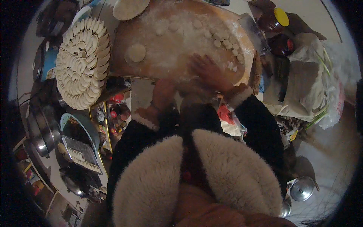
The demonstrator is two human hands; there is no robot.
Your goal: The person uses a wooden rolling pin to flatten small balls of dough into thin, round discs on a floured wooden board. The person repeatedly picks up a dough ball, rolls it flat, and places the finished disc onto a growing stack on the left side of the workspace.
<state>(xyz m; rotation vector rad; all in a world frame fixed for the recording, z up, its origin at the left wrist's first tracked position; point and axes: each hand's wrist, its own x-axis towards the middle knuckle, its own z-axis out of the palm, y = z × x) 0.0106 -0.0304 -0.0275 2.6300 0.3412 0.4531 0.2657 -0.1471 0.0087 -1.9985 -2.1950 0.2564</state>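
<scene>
My right hand (207, 69) lies palm down on a floured wooden board (170, 51), its fingers slightly apart; anything beneath the palm is hidden. At the board's near edge, my left hand (164, 92) is dim and blurred, so whether it grips anything is unclear. To the right, a cluster of small dough pieces (226, 42) lies in loose flour. Farther back are some flattened dough pieces (197, 24). Round dough wrappers (136, 53), apparently stacked, sit on the board's left side.
Left of the board, a round tray bears rings of shaped dumplings (80, 65). Below it stand a pale blue basin (64, 119) with dark contents and a metal pan (42, 133). At right are a large pale bag (306, 76) and a yellow-lidded jar (281, 17).
</scene>
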